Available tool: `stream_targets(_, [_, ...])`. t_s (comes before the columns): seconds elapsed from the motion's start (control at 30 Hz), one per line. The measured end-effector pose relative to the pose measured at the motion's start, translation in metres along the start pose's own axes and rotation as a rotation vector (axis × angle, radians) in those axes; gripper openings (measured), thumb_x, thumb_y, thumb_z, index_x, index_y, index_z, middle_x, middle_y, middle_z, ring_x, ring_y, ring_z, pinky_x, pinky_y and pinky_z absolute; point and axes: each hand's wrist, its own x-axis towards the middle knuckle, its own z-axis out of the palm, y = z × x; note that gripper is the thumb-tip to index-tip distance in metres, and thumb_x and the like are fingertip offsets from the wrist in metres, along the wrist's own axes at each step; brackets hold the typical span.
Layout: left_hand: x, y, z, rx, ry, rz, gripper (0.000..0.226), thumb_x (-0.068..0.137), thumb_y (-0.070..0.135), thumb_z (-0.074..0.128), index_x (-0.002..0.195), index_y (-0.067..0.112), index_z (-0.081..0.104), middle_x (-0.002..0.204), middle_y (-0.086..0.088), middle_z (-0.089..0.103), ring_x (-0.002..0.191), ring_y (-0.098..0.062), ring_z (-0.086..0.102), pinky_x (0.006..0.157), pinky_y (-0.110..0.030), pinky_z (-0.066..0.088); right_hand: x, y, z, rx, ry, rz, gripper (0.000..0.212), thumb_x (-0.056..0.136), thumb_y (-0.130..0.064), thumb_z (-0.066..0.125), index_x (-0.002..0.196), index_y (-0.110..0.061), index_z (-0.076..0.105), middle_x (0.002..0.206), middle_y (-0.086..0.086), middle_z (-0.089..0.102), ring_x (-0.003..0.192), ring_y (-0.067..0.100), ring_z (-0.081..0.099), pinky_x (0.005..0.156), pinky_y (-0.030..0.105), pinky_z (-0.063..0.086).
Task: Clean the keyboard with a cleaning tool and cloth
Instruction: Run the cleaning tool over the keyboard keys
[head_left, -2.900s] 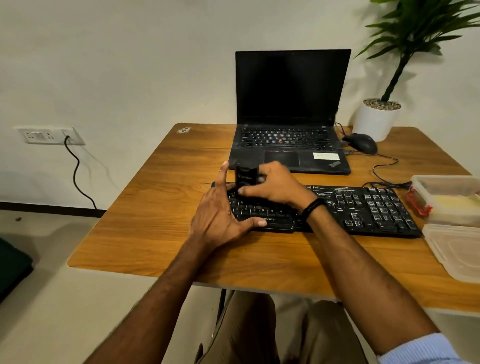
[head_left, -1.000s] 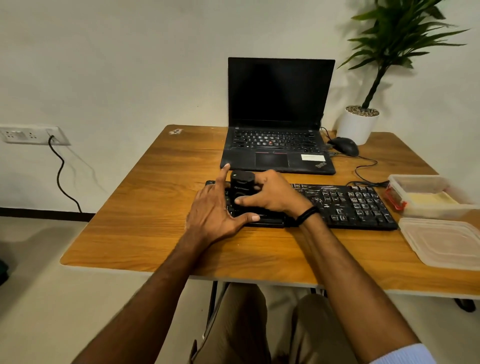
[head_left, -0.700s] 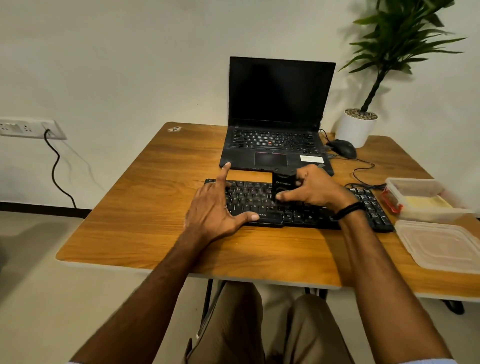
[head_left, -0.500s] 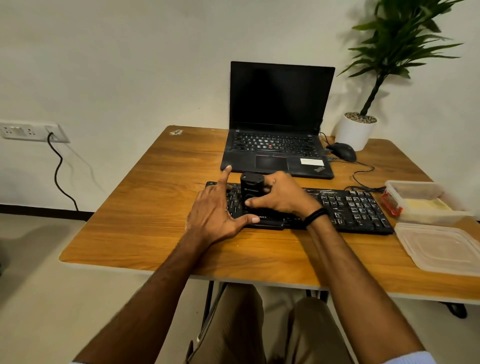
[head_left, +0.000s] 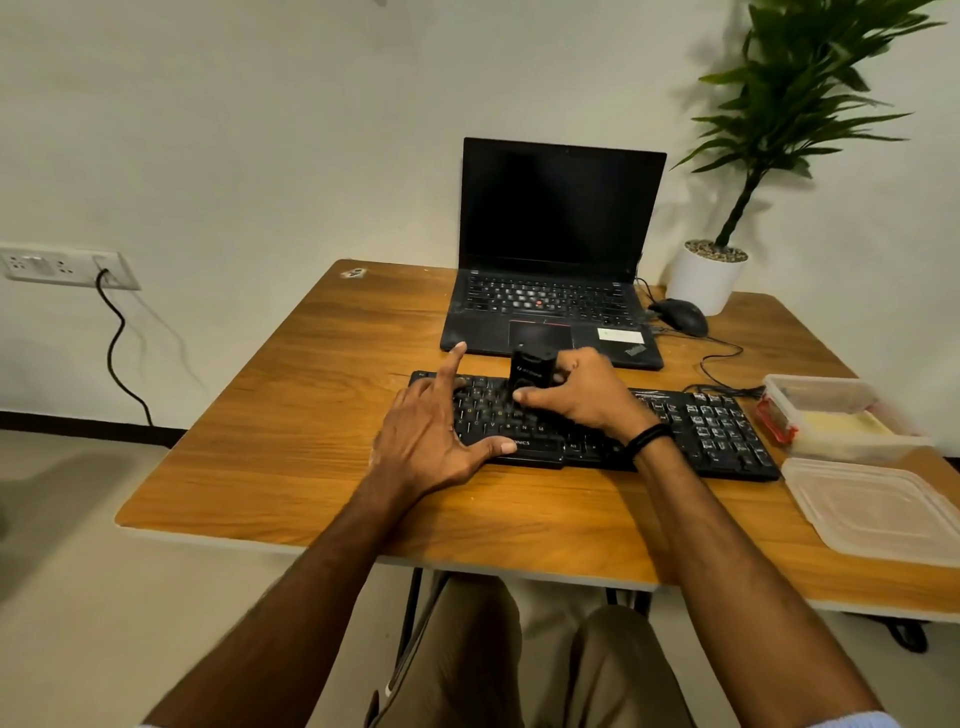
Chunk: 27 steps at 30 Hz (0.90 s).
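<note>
While right hand grips boxy black tool | left hand on keyboard

— What were you wearing?
— My forearms were bare. A thin black band circled the wrist just behind my right hand, and a pale blue sleeve showed only up near that elbow.
— And lower down?
— Loose khaki trousers, creased over both knees.

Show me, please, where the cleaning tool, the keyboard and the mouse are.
cleaning tool (head_left: 531, 370), head view, on its black front face.
keyboard (head_left: 717, 431), head view, on the keys at its right end.
mouse (head_left: 681, 316), head view, on its rounded top.
</note>
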Motion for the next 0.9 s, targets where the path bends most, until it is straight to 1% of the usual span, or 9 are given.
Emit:
stream_targets(0.07, [0.0, 0.001, -0.001, -0.007, -0.005, -0.007, 0.129, 0.066, 0.099, 0.049, 0.162, 0.034, -0.007, 0.141, -0.004, 0.06, 0.127, -0.026, 0.054, 0.106, -0.045, 0.043, 0.004, 0.002, -0.002, -0.101, 0.163, -0.004, 0.037, 0.077, -0.029, 0.083, 0.111, -0.02, 0.071, 0.095, -0.014, 0.066, 0.085, 0.003, 0.062, 0.065, 0.01, 0.044])
stream_targets(0.1, [0.001, 0.001, -0.001, -0.007, -0.003, -0.009, 0.128, 0.066, 0.099, 0.049, 0.162, 0.034, -0.007, 0.141, -0.004, 0.06, 0.126, -0.026, 0.054, 0.106, -0.045, 0.042, 0.005, 0.002, -0.002, -0.089, 0.166, -0.001, 0.034, 0.077, -0.029, 0.083, 0.108, -0.022, 0.072, 0.094, -0.015, 0.066, 0.085, 0.004, 0.062, 0.065, 0.011, 0.044])
stream_targets(0.2, [0.001, -0.001, 0.0, -0.002, -0.008, -0.006, 0.127, 0.066, 0.1, 0.046, 0.161, 0.036, -0.009, 0.139, -0.006, 0.06, 0.124, -0.026, 0.055, 0.105, -0.044, 0.043, 0.001, 0.005, 0.009, 0.065, -0.03, 0.014, 0.024, 0.073, -0.023, 0.087, 0.092, -0.03, 0.072, 0.088, -0.009, 0.074, 0.085, 0.01, 0.07, 0.068, 0.021, 0.054])
stream_targets(0.37, [0.002, -0.002, 0.0, -0.003, -0.017, -0.016, 0.128, 0.064, 0.102, 0.044, 0.161, 0.037, -0.009, 0.138, -0.007, 0.06, 0.125, -0.025, 0.054, 0.106, -0.044, 0.041, 0.004, 0.01, 0.007, 0.464, 0.049, 0.12, 0.039, 0.071, 0.0, 0.084, 0.107, -0.008, 0.069, 0.098, 0.007, 0.075, 0.087, 0.018, 0.075, 0.07, 0.027, 0.06])
stream_targets(0.43, [0.003, -0.002, 0.0, 0.001, -0.024, -0.017, 0.129, 0.064, 0.102, 0.044, 0.161, 0.037, -0.01, 0.139, -0.007, 0.06, 0.126, -0.025, 0.054, 0.108, -0.044, 0.041, 0.006, 0.013, 0.009, 0.485, 0.102, 0.155, 0.038, 0.071, -0.006, 0.086, 0.106, -0.006, 0.07, 0.097, 0.007, 0.076, 0.089, 0.021, 0.075, 0.076, 0.033, 0.061])
stream_targets(0.53, [0.003, -0.002, 0.0, 0.009, -0.03, -0.018, 0.129, 0.064, 0.102, 0.043, 0.161, 0.036, -0.009, 0.139, -0.008, 0.059, 0.126, -0.025, 0.054, 0.109, -0.045, 0.041, 0.007, 0.014, 0.014, 0.447, 0.193, 0.159, 0.03, 0.073, -0.018, 0.087, 0.099, -0.012, 0.073, 0.093, 0.001, 0.077, 0.088, 0.014, 0.074, 0.081, 0.032, 0.059])
stream_targets(0.67, [0.002, -0.003, 0.0, 0.019, -0.034, -0.014, 0.128, 0.064, 0.103, 0.042, 0.161, 0.036, -0.009, 0.138, -0.009, 0.059, 0.124, -0.024, 0.054, 0.11, -0.045, 0.041, 0.01, 0.013, 0.018, 0.441, 0.181, 0.173, 0.023, 0.08, -0.024, 0.081, 0.1, -0.017, 0.072, 0.095, -0.001, 0.077, 0.09, 0.013, 0.073, 0.087, 0.038, 0.059])
stream_targets(0.77, [0.002, -0.003, 0.001, 0.031, -0.032, -0.002, 0.126, 0.065, 0.104, 0.038, 0.16, 0.037, -0.011, 0.138, -0.007, 0.059, 0.123, -0.023, 0.054, 0.109, -0.045, 0.041, 0.012, 0.013, 0.02, 0.442, 0.198, 0.207, 0.015, 0.081, -0.021, 0.078, 0.095, -0.02, 0.072, 0.095, -0.001, 0.077, 0.093, 0.015, 0.072, 0.089, 0.043, 0.058])
stream_targets(0.9, [0.0, 0.001, 0.001, 0.079, -0.021, 0.02, 0.124, 0.068, 0.104, 0.03, 0.161, 0.034, -0.011, 0.14, -0.007, 0.059, 0.124, -0.023, 0.054, 0.109, -0.044, 0.041, 0.007, 0.009, 0.017, 0.566, 0.202, 0.25, 0.027, 0.077, -0.007, 0.081, 0.101, -0.011, 0.07, 0.096, 0.005, 0.077, 0.091, 0.019, 0.074, 0.089, 0.044, 0.059])
